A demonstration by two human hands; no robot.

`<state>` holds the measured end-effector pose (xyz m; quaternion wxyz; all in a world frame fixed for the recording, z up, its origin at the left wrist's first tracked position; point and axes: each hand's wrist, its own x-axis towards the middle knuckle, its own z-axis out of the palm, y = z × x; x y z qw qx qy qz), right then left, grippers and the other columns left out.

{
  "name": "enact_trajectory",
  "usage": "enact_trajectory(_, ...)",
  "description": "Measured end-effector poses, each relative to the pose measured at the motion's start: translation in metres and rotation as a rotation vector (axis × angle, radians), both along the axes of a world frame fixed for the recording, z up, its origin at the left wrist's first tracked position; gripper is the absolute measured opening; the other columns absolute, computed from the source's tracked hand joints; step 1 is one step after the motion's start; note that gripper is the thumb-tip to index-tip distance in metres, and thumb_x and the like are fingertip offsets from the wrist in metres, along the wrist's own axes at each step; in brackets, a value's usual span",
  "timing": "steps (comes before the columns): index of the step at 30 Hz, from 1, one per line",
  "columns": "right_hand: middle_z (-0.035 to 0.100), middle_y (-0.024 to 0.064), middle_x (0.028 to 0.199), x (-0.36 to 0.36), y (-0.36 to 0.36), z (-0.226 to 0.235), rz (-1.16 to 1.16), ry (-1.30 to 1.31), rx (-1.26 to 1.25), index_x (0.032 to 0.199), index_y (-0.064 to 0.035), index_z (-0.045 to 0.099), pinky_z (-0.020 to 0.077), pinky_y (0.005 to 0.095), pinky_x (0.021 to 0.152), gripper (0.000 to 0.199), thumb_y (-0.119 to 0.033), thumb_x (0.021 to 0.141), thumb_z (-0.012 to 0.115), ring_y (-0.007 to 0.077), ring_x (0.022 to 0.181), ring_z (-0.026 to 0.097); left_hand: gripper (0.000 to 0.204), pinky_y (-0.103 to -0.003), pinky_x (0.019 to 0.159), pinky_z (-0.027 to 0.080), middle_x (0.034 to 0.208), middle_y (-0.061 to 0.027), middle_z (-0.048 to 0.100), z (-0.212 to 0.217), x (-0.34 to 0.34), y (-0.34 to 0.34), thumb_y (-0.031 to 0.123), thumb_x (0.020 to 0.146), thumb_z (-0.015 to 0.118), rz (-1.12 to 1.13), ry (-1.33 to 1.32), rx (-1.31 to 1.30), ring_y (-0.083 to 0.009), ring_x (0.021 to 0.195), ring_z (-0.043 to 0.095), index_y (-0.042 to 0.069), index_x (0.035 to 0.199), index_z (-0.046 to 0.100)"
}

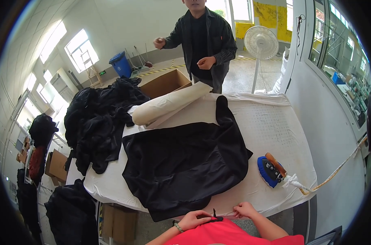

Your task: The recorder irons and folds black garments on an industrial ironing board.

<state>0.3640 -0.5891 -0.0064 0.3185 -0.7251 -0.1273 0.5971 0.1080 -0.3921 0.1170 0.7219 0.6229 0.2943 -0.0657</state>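
Observation:
Close to my body at the table's front edge, my left hand [192, 219] has its fingers closed on a small black strip [215, 219] lying against the red cloth [210, 233] I wear. My right hand [244, 210] is beside it, fingers curled in a pinch at the edge of the red cloth; what is between them is too small to make out. Just beyond both hands, a black garment [181, 163] lies spread over the white-covered table [271, 118], one sleeve stretched toward the far side. Neither hand touches it.
An iron [271, 169] with a wooden handle and a cord rests at the right. A cream padded roll [171, 104], a cardboard box [165, 83] and a heap of black garments [99, 118] stand farther off. A person [201, 45] stands across the table near a fan [261, 43].

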Motion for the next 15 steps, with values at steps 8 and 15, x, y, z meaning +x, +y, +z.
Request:
enact_trajectory(8,0.074,0.0166,0.094,0.037,0.038,0.017,-0.02,-0.035,0.199,0.112,0.0053,0.064,0.0605,0.0346,0.066,0.034,-0.026,0.101,0.063,0.0234,0.078,0.074,0.016,-0.03,0.074,0.059,0.093,-0.0101,0.072,-0.011,-0.089,0.108,0.01,0.096,0.067,1.045,-0.085,0.313,-0.0192,0.081,0.072,0.0,0.109,0.067)
enact_trajectory(15,0.073,0.0118,0.103,0.073,0.091,0.018,-0.526,0.004,0.345,0.121,-0.0011,0.063,0.0606,0.0389,0.069,0.046,-0.038,0.095,0.071,0.023,0.086,0.073,0.039,-0.035,0.067,0.057,0.1,-0.0066,0.07,-0.11,-0.206,0.179,0.037,0.094,0.072,1.369,0.308,0.435,-0.0193,0.084,0.068,0.006,0.116,0.064)
